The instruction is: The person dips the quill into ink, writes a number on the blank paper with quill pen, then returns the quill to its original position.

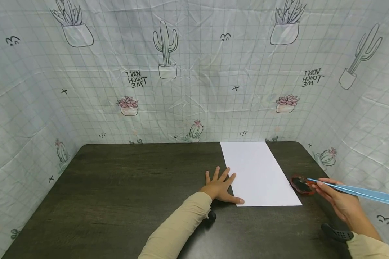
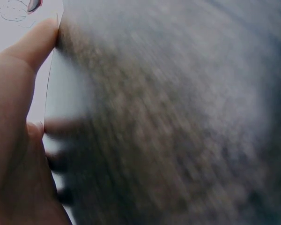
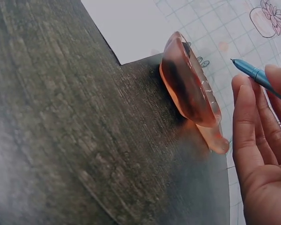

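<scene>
A white sheet of paper (image 1: 259, 174) lies on the dark table. My left hand (image 1: 218, 189) rests at its lower left edge with fingers spread; the thumb presses the near corner and the fingertips touch the left edge. In the left wrist view, that thumb (image 2: 25, 44) lies over the paper's edge. My right hand (image 1: 338, 201) pinches a blue pen (image 1: 360, 190) with a long, flat, leaf-shaped body between thumb and fingers. The dark-tipped pen (image 3: 257, 75) is raised in the right wrist view. Below it lies a translucent red-orange oval object (image 3: 189, 84) with a short handle and dark middle.
The oval object (image 1: 300, 185) sits just right of the paper, near the table's right edge. Dark wood-grain table (image 1: 126, 187) extends to the left. Cloth (image 1: 197, 72) printed with a grid and cacti hangs behind and along both sides.
</scene>
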`<action>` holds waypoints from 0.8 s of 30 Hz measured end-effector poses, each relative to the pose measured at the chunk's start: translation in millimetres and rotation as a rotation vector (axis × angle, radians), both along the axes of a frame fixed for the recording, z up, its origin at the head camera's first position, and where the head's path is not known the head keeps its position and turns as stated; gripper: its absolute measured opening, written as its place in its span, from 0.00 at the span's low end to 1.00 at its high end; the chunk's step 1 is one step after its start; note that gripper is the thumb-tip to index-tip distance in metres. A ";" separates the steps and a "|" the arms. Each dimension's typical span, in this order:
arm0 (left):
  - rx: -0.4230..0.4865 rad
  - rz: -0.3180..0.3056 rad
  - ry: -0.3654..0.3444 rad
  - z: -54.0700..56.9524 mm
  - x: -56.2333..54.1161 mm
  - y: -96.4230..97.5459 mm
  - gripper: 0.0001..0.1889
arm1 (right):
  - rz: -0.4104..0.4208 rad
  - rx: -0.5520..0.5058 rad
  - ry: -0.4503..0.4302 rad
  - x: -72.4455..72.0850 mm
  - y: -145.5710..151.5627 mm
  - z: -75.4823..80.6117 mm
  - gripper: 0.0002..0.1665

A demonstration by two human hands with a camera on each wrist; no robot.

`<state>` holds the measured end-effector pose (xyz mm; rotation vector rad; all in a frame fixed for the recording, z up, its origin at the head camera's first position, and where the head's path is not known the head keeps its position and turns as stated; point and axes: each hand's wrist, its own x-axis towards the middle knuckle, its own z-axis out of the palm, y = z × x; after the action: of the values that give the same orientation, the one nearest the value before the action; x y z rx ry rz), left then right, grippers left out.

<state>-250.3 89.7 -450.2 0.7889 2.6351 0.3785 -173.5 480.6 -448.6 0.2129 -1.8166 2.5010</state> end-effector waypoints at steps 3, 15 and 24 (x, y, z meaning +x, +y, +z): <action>0.002 0.004 -0.001 -0.6 -0.5 0.2 0.52 | 0.009 0.013 0.016 -1.5 -0.5 0.7 0.24; 0.002 0.001 -0.019 -0.4 -0.8 1.2 0.52 | -0.201 0.736 -0.045 -6.7 -0.2 9.8 0.10; 0.004 0.011 -0.015 0.9 1.3 0.6 0.52 | -0.323 1.304 0.028 -14.4 -4.4 16.4 0.19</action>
<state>-249.0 90.3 -449.3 0.7702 2.6264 0.3908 -187.9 476.2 -432.2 -0.0312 -2.8205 0.8063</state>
